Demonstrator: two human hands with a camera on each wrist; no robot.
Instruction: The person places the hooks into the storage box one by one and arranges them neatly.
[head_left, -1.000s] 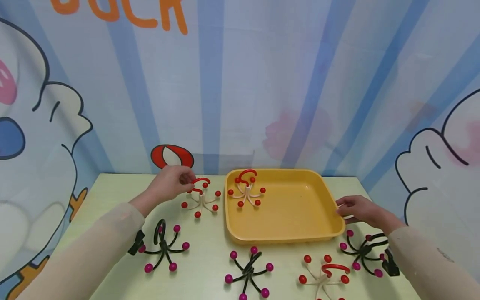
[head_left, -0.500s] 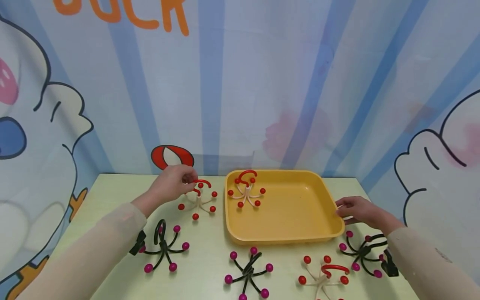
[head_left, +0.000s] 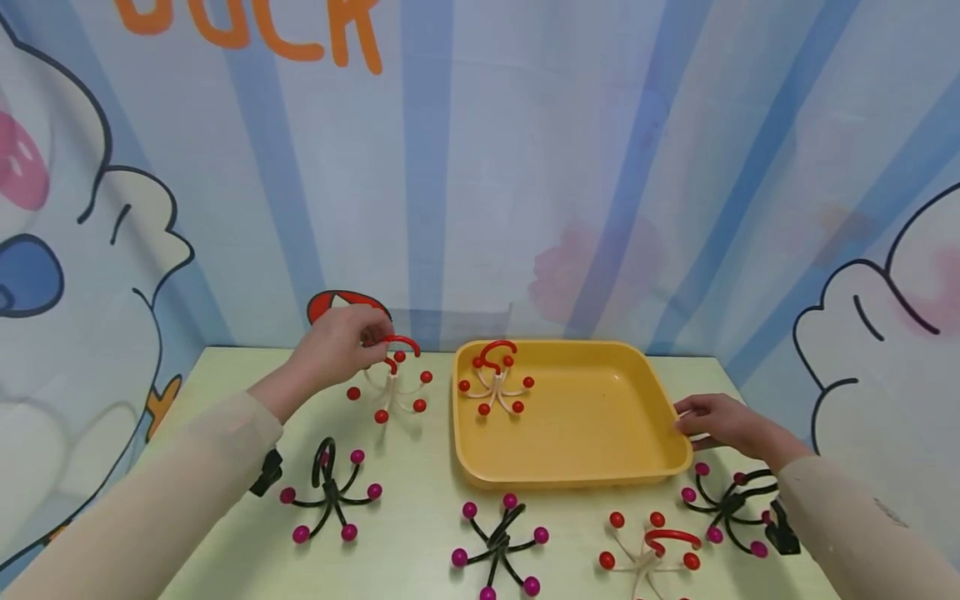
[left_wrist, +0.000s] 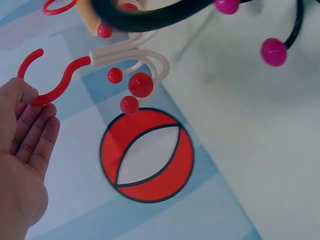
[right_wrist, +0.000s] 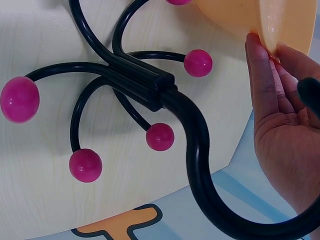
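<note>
My left hand [head_left: 347, 340] pinches the red hooked handle [left_wrist: 66, 80] of a white-legged claw massager [head_left: 392, 385] with red ball tips. It hangs left of the yellow tray [head_left: 585, 425], its legs pointing down; the left wrist view shows it against the backdrop. My right hand [head_left: 723, 423] holds the tray's right rim between thumb and fingers, as the right wrist view also shows. Another red-and-white claw massager [head_left: 497, 385] stands inside the tray at its left end. Close beside my right wrist is a black claw massager [right_wrist: 140, 80] with pink balls.
More black claw massagers stand on the pale table, one at front left [head_left: 331, 492] and one at front middle [head_left: 498, 543]. A red-and-white claw massager [head_left: 647, 560] is at the front right. Behind the table hangs a striped cartoon backdrop [head_left: 517, 167].
The left hand has risen slightly, and the red-and-white massager it pinches has shifted left and then up. The right hand stays on the tray rim.
</note>
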